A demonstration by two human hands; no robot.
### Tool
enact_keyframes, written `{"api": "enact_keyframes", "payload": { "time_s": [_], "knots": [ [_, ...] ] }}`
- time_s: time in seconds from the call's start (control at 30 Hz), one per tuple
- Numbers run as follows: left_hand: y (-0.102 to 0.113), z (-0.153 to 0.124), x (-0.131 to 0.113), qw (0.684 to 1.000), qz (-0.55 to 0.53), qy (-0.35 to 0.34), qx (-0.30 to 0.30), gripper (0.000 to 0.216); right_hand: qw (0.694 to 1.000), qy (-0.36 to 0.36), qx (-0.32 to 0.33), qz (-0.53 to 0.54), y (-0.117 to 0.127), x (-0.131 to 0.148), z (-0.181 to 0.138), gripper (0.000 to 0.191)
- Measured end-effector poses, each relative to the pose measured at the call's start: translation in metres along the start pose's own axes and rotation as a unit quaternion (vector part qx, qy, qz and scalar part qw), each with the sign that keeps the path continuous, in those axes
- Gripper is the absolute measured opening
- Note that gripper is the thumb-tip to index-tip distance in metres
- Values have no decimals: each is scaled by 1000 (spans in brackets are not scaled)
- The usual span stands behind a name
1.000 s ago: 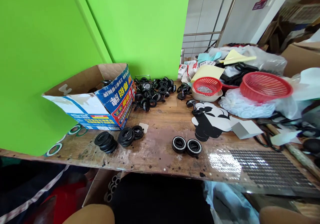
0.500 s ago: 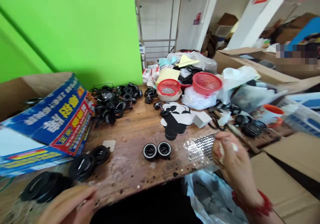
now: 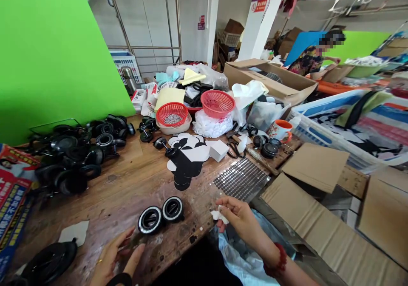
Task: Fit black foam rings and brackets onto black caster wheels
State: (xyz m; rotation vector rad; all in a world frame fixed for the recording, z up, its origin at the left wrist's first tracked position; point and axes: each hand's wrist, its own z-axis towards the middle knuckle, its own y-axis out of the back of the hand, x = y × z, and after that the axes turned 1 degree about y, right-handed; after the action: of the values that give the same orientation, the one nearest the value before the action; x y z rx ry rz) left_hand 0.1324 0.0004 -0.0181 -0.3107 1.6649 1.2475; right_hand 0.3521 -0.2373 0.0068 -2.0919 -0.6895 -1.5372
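My right hand [image 3: 239,220] pinches a crumpled white scrap [image 3: 219,215], paper or tissue, above the table's front edge. Fingers apart and nothing between them, my left hand [image 3: 116,252] hovers low at the near edge. Just beyond its fingertips, two black round parts with white rings, the left one [image 3: 149,220] and the right one [image 3: 173,209], sit side by side on the table. A sheet of small silvery dots [image 3: 240,179] lies beyond my right hand. Beneath that hand, a light blue plastic bag [image 3: 236,256] hangs below the edge.
Black and white paper cutouts [image 3: 183,167] lie mid-table beside a white box [image 3: 218,150]. Black headphone-like parts [image 3: 66,145] are heaped at left. Red baskets [image 3: 218,103], an orange mug [image 3: 280,129] and scissors [image 3: 236,150] stand farther back. Cardboard [image 3: 302,218] flanks the right.
The view has swung right. My right hand has come from over the dotted sheet to the table's front edge, the white scrap now showing at its fingertips. My left hand has opened near the ringed parts.
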Motion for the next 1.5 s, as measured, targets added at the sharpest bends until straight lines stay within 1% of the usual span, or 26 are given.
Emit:
{"api": "enact_keyframes", "payload": {
  "time_s": [0.07, 0.13, 0.2, 0.23, 0.27, 0.3, 0.37, 0.43, 0.5, 0.57, 0.63, 0.67, 0.73, 0.8, 0.87, 0.93, 1.0, 1.07, 1.1, 1.17, 1.23, 1.3, 1.4, 1.5],
  "knots": [
    [-8, 2, -8, 1000, -14, -10, 1, 69, 1000, -4, -8, -13, 7, -1, 1, 40],
    [-15, 5, -12, 1000, -12, -25, -3, 72, 999, 17, -38, -27, 16, -1, 6, 39],
    [-20, 8, -14, 999, -2, -33, -5, 71, 993, 54, -85, -59, 28, 3, 16, 40],
    [-21, 10, -15, 999, 3, -36, 0, 69, 985, 81, -118, -92, 36, 6, 25, 40],
    [-22, 12, -16, 999, 7, -37, 6, 67, 972, 115, -154, -138, 44, 10, 35, 40],
    [-22, 14, -18, 999, 10, -37, 12, 66, 950, 155, -191, -192, 53, 14, 47, 40],
    [-21, 17, -23, 999, 13, -32, 36, 62, 884, 253, -250, -304, 72, 21, 73, 41],
    [-21, 18, -28, 998, 8, -27, 59, 60, 821, 321, -265, -390, 86, 26, 99, 43],
    [-21, 17, -34, 998, -7, -28, 57, 60, 772, 351, -251, -466, 93, 27, 118, 43],
    [-21, 17, -40, 998, -21, -31, 57, 60, 730, 364, -244, -525, 92, 28, 129, 39],
    [-20, 17, -45, 998, -23, -29, 59, 59, 703, 380, -252, -546, 84, 32, 130, 33],
    [-19, 17, -48, 998, -21, -25, 58, 58, 699, 392, -255, -541, 77, 35, 127, 29],
    [-16, 17, -51, 999, -11, -12, 50, 55, 711, 421, -235, -512, 59, 41, 116, 21],
    [-11, 16, -51, 1000, 2, 1, 26, 51, 736, 446, -183, -475, 34, 45, 102, 16],
    [-6, 15, -45, 1000, 14, 6, -4, 50, 761, 456, -114, -447, 7, 41, 92, 13],
    [-2, 14, -35, 1000, 18, 8, -20, 50, 778, 449, -58, -435, -18, 32, 91, 14],
    [-1, 12, -25, 1000, 12, 11, -13, 52, 785, 437, -35, -437, -35, 21, 98, 15],
    [-1, 9, -18, 1000, -5, 18, 0, 59, 777, 422, -42, -465, -47, 14, 111, 15],
    [-1, 8, -15, 1000, -17, 24, 5, 64, 768, 407, -51, -492, -50, 12, 118, 16],
    [0, 5, -12, 998, -45, 33, 16, 71, 739, 360, -71, -564, -56, 13, 132, 21],
    [0, 5, -11, 996, -71, 33, 30, 69, 710, 304, -80, -630, -62, 18, 140, 30],
    [1, 6, -11, 995, -86, 27, 39, 63, 690, 267, -74, -669, -68, 22, 143, 32],
    [3, 8, -14, 994, -95, 24, 37, 60, 678, 246, -55, -690, -74, 27, 140, 27],
    [7, 9, -17, 994, -102, 22, 38, 59, 682, 231, -61, -691, -76, 29, 140, 30]
  ]
}}
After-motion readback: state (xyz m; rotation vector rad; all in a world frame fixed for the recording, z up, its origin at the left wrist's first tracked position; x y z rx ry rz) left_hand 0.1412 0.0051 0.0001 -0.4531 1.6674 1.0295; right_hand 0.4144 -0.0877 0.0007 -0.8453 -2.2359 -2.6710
